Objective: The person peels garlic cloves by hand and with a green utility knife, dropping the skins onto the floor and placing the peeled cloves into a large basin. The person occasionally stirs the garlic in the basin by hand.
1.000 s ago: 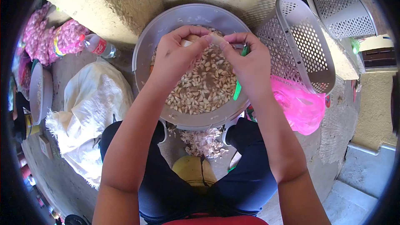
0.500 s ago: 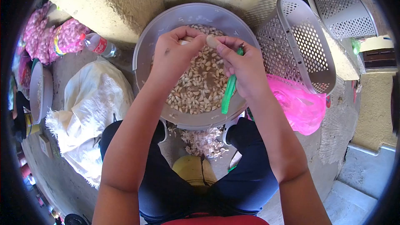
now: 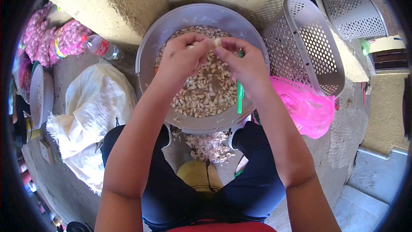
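garlic clove [image 3: 216, 43] is pinched between fingertips of left hand [image 3: 182, 60] and right hand [image 3: 245, 65], held just above grey basin [image 3: 180, 17] of peeled cloves [image 3: 206, 96]. Both grips are closed on it. Green-handled knife [image 3: 239, 96] is also clamped in the right hand, handle pointed down. Perforated basket [image 3: 317, 47] is leaned beside the basin. Peels [image 3: 210, 146] are piled on the floor below.

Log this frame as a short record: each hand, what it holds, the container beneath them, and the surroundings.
left hand: pinches a garlic clove above the basin
right hand: grips a green-handled tool, fingertips at the same clove
basin: grey, round, holds loose cloves
ground: heap of peels by the knees
right of basin: perforated basket on its side, pink bag
left of basin: white sack, plastic bottle
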A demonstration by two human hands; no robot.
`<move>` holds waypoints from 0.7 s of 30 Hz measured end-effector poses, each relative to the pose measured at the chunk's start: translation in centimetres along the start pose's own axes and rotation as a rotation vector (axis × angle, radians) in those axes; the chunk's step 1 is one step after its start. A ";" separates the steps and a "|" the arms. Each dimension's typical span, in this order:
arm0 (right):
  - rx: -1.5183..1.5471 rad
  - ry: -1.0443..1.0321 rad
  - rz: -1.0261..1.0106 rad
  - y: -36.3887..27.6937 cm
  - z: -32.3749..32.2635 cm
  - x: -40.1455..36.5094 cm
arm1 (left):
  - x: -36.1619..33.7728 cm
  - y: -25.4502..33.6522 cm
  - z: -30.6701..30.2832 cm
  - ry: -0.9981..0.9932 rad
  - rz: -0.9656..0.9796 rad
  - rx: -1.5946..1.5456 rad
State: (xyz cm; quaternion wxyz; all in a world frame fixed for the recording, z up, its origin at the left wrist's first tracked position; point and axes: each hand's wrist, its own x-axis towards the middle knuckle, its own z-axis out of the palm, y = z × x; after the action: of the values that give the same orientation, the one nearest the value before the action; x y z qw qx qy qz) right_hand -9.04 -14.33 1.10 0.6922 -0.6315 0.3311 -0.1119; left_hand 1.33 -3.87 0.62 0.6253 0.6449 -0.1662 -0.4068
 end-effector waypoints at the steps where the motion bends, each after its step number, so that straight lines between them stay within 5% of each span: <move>1: -0.047 0.014 -0.022 -0.1 -0.1 0.1 | 0.0 0.2 -0.2 -0.033 -0.005 0.008; 4: 0.154 -0.123 0.066 0.3 -1.4 0.7 | -0.1 0.2 -0.3 -0.087 0.000 0.048; 10: 0.015 -0.165 0.048 -0.3 -1.7 0.5 | -0.4 0.4 -0.5 -0.132 -0.001 0.097; 21: 0.417 -0.044 0.040 -0.4 -1.8 1.1 | -0.3 0.4 -0.7 -0.112 -0.043 0.150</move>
State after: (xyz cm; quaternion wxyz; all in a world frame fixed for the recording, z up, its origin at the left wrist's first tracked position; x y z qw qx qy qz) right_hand -9.21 -16.49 1.19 0.8171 -0.4701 0.2980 -0.1503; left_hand 1.76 -3.25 0.97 0.5561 0.6695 -0.2173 -0.4419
